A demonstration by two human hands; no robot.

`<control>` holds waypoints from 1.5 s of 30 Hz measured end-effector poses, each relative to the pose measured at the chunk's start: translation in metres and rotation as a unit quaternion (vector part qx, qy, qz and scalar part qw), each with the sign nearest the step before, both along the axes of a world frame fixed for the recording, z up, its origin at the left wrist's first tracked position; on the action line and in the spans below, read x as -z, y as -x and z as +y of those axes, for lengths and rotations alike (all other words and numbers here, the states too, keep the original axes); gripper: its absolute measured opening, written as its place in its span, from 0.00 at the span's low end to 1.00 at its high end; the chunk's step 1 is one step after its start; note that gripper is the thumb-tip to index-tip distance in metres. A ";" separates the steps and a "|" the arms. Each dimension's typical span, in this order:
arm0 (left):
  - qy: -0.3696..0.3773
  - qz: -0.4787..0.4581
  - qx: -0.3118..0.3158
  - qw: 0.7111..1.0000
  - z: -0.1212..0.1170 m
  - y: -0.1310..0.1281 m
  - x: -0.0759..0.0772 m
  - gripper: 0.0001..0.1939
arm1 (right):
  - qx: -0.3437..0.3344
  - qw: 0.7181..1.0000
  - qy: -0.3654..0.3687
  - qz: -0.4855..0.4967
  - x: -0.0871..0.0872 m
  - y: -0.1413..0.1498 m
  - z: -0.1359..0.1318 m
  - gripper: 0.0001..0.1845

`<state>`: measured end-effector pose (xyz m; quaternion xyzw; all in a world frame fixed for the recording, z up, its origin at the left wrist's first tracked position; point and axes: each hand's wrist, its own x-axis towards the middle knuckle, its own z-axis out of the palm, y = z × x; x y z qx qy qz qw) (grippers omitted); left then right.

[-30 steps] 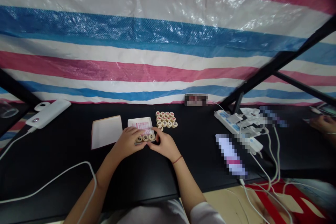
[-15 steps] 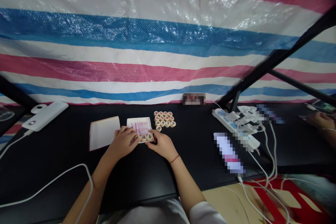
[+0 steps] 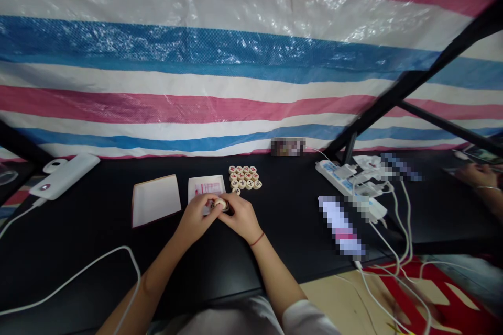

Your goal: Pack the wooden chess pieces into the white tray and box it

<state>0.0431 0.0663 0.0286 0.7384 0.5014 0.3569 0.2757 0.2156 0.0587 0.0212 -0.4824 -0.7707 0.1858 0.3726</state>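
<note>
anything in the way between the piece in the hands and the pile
Nothing blocks it: the paper lies flat under the piece, and one loose piece sits at the near edge of the pile.

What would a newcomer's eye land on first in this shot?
The large pink, blue and white striped tarpaulin fills the upper part of the view. Below it, at the centre of the black table, the left hand and right hand meet around a wooden xiangqi piece, just in front of a tight cluster of xiangqi pieces.
</note>
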 end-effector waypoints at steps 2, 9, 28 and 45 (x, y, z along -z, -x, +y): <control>0.025 -0.030 -0.010 0.999 -0.003 -0.005 0.001 0.10 | -0.013 1.000 -0.012 0.014 0.001 0.000 0.000 0.11; 0.049 -0.110 -0.057 0.991 -0.001 -0.001 0.006 0.11 | 0.017 0.998 -0.015 0.057 0.000 -0.001 0.001 0.20; 0.047 -0.181 -0.104 0.977 0.008 0.007 0.018 0.18 | 0.212 0.977 0.007 0.039 0.013 -0.047 0.009 0.13; -0.094 -0.036 -0.065 0.993 0.005 0.004 0.013 0.13 | 0.210 0.975 0.055 -0.051 0.016 -0.046 0.008 0.06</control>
